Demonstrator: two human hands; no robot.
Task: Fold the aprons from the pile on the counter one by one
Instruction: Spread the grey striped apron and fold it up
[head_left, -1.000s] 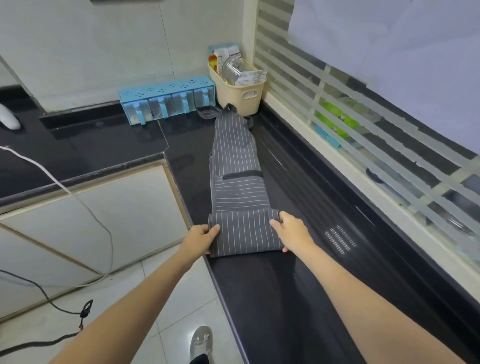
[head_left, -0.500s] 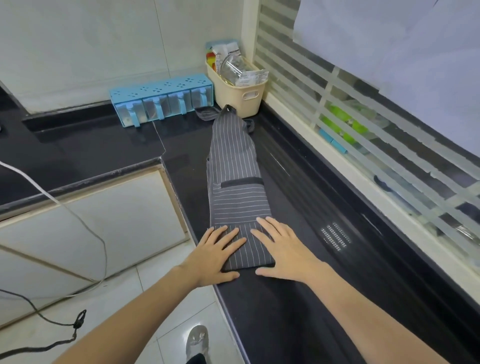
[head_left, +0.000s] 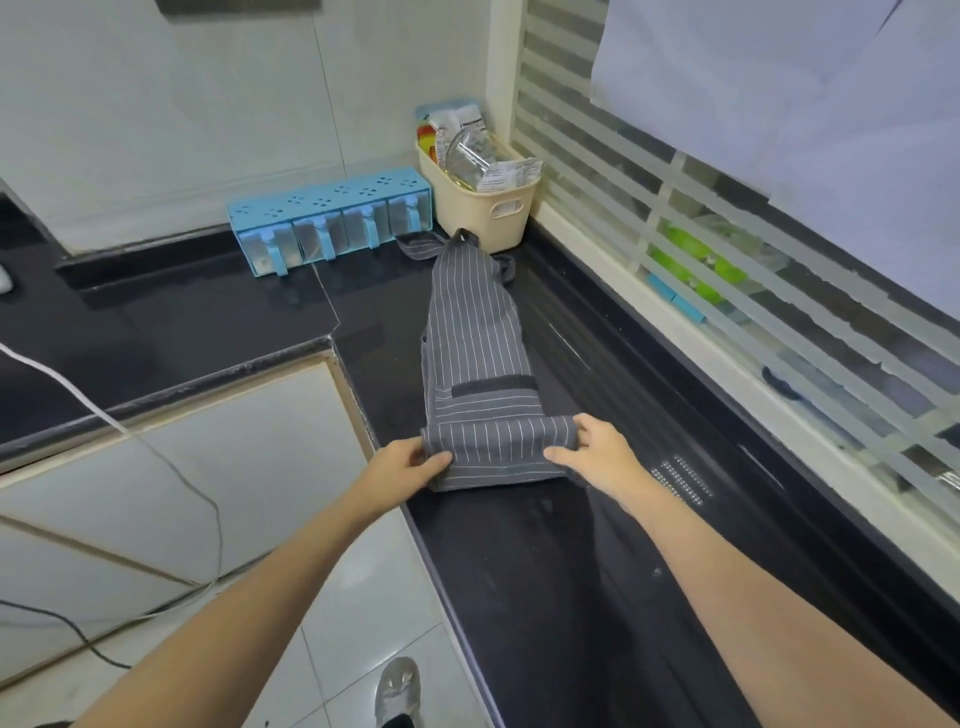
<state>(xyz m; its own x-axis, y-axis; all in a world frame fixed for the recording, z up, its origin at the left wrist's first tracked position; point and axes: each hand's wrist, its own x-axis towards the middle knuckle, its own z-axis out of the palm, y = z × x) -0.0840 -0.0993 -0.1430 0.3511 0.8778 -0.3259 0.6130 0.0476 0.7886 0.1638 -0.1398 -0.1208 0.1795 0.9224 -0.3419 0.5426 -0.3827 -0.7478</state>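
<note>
Hands (head_left: 402, 462) now pinching apron (head_left: 475, 338) fold

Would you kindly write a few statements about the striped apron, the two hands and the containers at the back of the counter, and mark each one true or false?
1. Both hands grip the near end of the apron. True: the left hand and right hand each pinch a side of the folded near end.
2. The apron is rolled into a ball. False: it lies stretched lengthwise along the black counter, only its near end folded.
3. The beige basket stands in the far corner, by the window. True.
4. The blue spice rack sits to the right of the basket. False: it is to the basket's left.
5. The apron is plain red. False: it is grey with white stripes.
</note>
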